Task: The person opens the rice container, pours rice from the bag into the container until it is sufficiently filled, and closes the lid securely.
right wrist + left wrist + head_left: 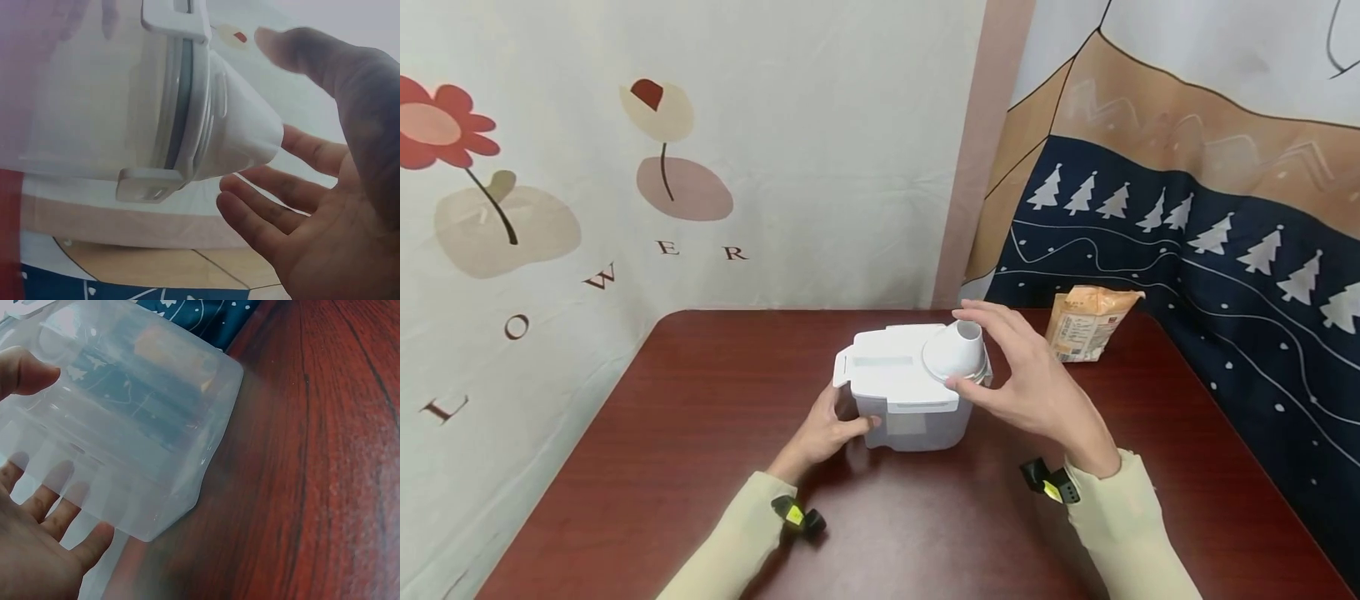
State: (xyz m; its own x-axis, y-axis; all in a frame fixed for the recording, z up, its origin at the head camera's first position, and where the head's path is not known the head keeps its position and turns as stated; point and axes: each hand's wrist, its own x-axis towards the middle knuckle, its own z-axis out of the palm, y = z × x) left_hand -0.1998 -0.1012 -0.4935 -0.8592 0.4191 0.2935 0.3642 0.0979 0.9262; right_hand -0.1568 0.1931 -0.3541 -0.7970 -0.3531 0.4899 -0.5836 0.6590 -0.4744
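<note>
A translucent plastic storage container [917, 432] with a white clip-down lid [883, 382] stands mid-table. Its round white cone-shaped spout [957, 354] rises at the lid's right end. My left hand [822, 429] holds the container's left end, thumb on the front wall and fingers round the far side. In the left wrist view those fingers show partly through the clear wall [144, 412]. My right hand [1037, 383] is spread around the spout, thumb in front and fingers behind. The right wrist view shows its thumb apart from the spout [247, 119], with the fingers beyond it.
An orange and white packet [1086, 323] stands at the table's back right corner, by the dark tree-patterned cloth [1217, 292]. A pale printed cloth [835, 167] hangs behind the far edge of the reddish-brown wooden table [700, 400].
</note>
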